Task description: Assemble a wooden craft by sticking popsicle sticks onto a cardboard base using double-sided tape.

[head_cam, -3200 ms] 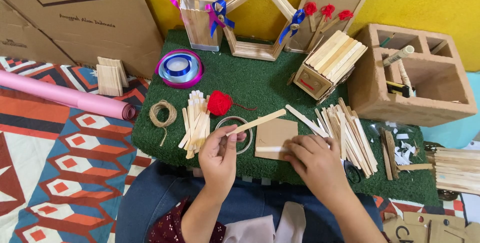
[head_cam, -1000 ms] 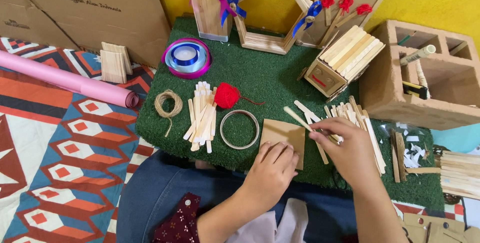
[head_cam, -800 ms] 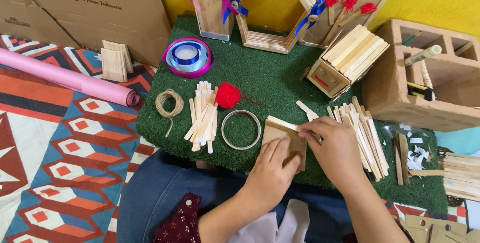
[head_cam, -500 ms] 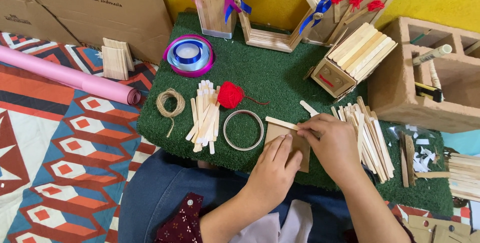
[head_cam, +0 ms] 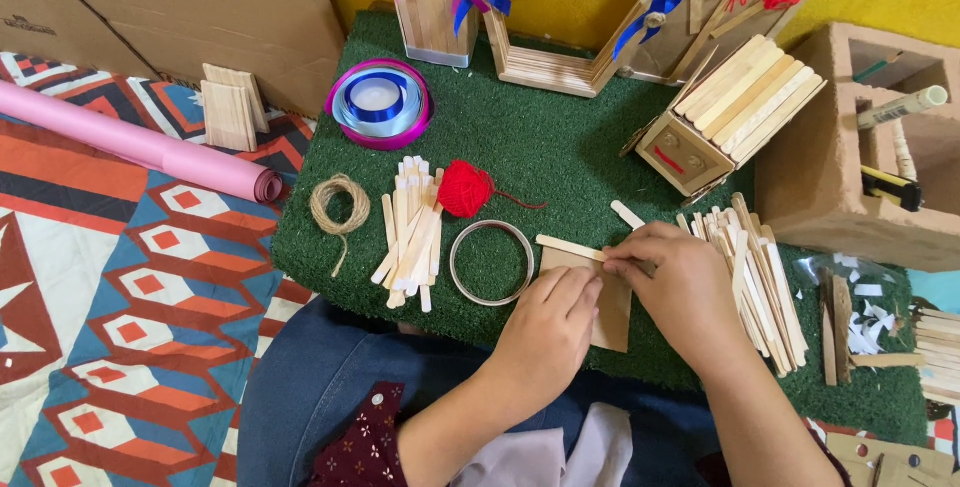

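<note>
Both hands have closed in on the brown card square [head_cam: 612,309] since a few seconds ago, when the left hand [head_cam: 548,332] held a stick up over the metal ring [head_cam: 491,262]. Now its fingers lie flat and together on the card, pinning it near the green mat's [head_cam: 560,147] front edge. The right hand [head_cam: 680,282] pinches a flat wooden stick [head_cam: 570,247] along the card's far edge (likely lining it up), with the stick pile [head_cam: 760,272] just beside it for reach.
</note>
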